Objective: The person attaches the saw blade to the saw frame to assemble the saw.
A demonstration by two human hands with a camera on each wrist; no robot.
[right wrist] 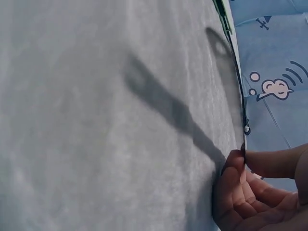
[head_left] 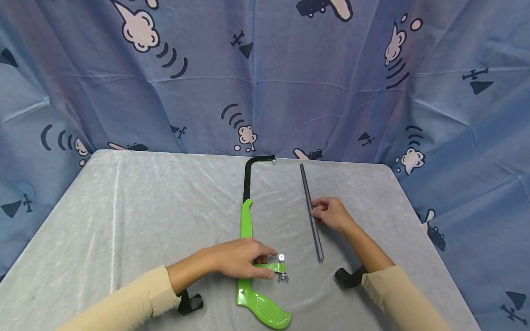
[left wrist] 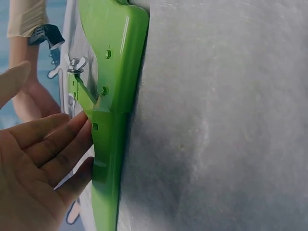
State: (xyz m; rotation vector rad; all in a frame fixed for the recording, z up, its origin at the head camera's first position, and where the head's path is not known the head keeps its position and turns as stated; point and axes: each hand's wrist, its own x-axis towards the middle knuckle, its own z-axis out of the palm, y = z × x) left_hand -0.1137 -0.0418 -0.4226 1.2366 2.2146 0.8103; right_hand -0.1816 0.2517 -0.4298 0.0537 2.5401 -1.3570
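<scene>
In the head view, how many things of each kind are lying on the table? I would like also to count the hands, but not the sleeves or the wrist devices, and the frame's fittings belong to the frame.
Saw frame: 1
Dark strip: 1
Hands: 2 (left hand, right hand)
Total: 4

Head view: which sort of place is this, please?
Probably a curtained-off work corner: a patterned blue curtain hangs behind a cloth-covered table, where a green hacksaw frame rests.

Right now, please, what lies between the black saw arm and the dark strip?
The head view shows bare grey cloth between the black arm and the dark strip.
</scene>
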